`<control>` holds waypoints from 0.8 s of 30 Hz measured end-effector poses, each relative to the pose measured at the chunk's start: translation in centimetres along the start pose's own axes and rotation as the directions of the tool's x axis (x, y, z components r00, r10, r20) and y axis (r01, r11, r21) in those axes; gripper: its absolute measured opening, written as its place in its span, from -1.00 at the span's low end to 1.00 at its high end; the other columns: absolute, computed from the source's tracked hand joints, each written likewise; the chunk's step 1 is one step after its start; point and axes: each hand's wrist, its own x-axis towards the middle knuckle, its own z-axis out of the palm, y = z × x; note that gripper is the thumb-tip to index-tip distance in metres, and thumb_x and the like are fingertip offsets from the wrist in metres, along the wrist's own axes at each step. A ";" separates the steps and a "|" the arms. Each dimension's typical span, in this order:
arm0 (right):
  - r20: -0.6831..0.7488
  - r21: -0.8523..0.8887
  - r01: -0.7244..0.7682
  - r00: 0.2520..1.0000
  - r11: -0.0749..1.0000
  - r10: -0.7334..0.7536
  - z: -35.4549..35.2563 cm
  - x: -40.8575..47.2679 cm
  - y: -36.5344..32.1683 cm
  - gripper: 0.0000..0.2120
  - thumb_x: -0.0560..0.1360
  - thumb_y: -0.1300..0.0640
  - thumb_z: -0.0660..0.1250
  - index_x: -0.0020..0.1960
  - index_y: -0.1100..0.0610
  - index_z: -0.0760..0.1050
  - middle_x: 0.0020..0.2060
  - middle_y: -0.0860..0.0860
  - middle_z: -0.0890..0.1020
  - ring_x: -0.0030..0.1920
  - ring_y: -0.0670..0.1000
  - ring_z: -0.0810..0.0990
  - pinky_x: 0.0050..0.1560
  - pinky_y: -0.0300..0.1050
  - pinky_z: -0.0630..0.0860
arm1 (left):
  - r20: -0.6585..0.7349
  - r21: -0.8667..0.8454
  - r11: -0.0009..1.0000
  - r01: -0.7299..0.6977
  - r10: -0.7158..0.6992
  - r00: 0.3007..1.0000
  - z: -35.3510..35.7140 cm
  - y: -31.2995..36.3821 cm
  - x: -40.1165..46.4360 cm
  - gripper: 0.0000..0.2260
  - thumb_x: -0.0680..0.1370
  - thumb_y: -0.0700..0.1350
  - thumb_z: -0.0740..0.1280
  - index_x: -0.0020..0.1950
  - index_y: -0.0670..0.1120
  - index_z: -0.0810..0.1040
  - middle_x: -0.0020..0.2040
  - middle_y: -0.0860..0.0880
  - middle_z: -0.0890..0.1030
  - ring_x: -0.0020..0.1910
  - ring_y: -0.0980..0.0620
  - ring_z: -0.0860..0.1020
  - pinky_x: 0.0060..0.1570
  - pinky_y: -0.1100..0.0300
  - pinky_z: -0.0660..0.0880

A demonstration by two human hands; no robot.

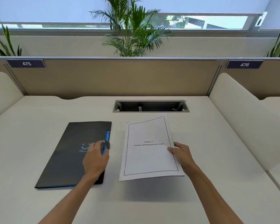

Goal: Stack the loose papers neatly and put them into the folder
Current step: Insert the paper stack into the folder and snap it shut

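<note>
The sheaf of papers (149, 147) is pinched at its right edge by the right hand (182, 155), thumb on top and fingers beneath, and is held lifted above the desk (217, 143), as its shadow below suggests. The left hand (95, 160) is laid on the dark folder (71, 156), its fingertips curled at the snap tab (105, 143) on the folder's right edge; whether the tab is actually gripped cannot be told. The folder lies closed, flat on the left half of the desk, just beside the papers. The cover sheet, titled "Chapter 5", is seen to bow at its far corner, so the stack is judged light and limp. It would be better supported along a long edge or from beneath. The folder looks stiff and smooth, best opened at its free right edge.
</note>
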 end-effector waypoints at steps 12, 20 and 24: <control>0.003 0.023 0.015 1.000 1.000 -0.015 0.5 -0.1 0.0 -0.79 0.53 0.37 0.29 0.05 0.16 0.62 -0.08 0.06 0.72 -0.14 0.09 0.72 -0.01 0.01 0.65 | 0.316 0.507 0.849 0.147 -0.342 0.885 -0.7 -3.7 2.5 -0.16 0.46 0.25 0.30 0.57 -0.11 0.01 0.57 -0.29 -0.02 0.53 -0.34 0.04 0.39 -0.22 0.24; 0.021 0.053 0.021 1.000 0.998 -0.022 1.4 -0.1 0.1 -0.80 0.53 0.36 0.30 0.06 0.18 0.63 -0.07 0.11 0.73 -0.14 0.11 0.72 0.02 0.05 0.65 | 0.294 0.524 0.849 0.068 -0.255 0.921 -0.9 -2.8 2.6 -0.71 0.43 0.03 0.24 0.00 -0.15 0.50 0.02 -0.16 0.57 -0.02 -0.14 0.54 -0.03 0.03 0.54; 0.039 0.056 0.028 0.999 0.998 -0.030 2.1 -0.3 0.2 -0.81 0.54 0.36 0.29 0.03 0.15 0.62 -0.04 0.13 0.73 -0.07 0.15 0.72 0.07 0.09 0.63 | 0.261 0.491 0.871 0.033 -0.182 0.948 -1.9 -1.6 2.4 -0.92 0.42 -0.18 0.21 -0.27 -0.13 0.40 -0.26 -0.06 0.49 -0.23 -0.07 0.50 -0.25 0.15 0.41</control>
